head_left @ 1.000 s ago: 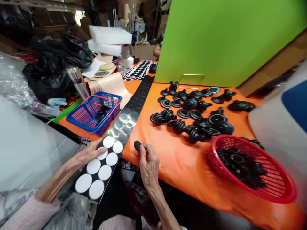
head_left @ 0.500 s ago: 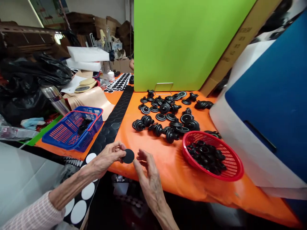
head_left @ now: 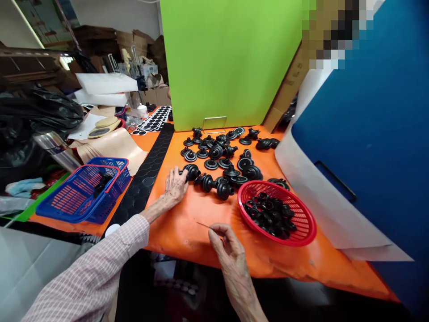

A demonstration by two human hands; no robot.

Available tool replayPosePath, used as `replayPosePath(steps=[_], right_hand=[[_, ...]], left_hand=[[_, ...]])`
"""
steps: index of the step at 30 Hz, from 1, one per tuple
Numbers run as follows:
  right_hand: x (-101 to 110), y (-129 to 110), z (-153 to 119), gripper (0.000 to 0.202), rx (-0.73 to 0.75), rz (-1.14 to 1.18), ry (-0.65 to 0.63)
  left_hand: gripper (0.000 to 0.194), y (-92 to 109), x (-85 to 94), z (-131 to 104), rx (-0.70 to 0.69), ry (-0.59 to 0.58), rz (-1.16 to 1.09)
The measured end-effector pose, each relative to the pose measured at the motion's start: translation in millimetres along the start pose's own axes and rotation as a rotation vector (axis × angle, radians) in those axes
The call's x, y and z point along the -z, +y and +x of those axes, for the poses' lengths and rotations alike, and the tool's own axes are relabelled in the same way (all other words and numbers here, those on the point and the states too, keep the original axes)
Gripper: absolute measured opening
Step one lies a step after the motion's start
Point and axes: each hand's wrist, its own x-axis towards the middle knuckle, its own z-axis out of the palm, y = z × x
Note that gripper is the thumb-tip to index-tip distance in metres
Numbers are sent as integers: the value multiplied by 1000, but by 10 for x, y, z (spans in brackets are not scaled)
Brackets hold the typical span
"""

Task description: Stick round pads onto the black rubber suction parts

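Thin dark piece (head_left: 203,224) held over the near side of an orange counter (head_left: 187,210).
Seen edge-on, the piece is pinched at the fingertips of the right grip (head_left: 233,255) and points leftward from them. Farther and to the left, a black ridged part (head_left: 192,171) is touched by the left grip (head_left: 175,187); whether its fingers are closed around the part cannot be told.

Left hand (head_left: 175,188) is touching a ridged black part (head_left: 193,171); right hand (head_left: 231,252) is pinching a thin dark piece (head_left: 203,224).
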Motion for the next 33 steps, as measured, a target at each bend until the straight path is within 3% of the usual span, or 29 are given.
replayPosePath(steps=[5,9,13,17,20,24,28,30,33], right_hand=[[60,4,49,30,-76,71,-22],[-125,-76,249,48,-47,90,47],[-356,-73,447,63,17,-3,45],[-457,11,524,56,37,-37,-33],[-448,73,558,51,102,-119,43],[-376,54,653,45,299,-357,76],[-198,-98,707,25,441,-498,172],[-73,-175,664,20,410,-449,156],[74,-253,500,18,344,-397,73]], left_hand=[[24,-179,258,-87,169,-132,-320],[34,-239,372,-339,294,-349,-632],[44,-238,391,-603,332,-483,-846],[35,-253,422,-713,367,-595,-1088],[23,-237,501,-708,528,-540,-1277],[21,-182,613,-699,713,-437,-1426],[12,-209,663,-780,719,-399,-1362],[11,-250,691,-858,689,-377,-1273],[16,-284,752,-1014,602,-441,-1093]])
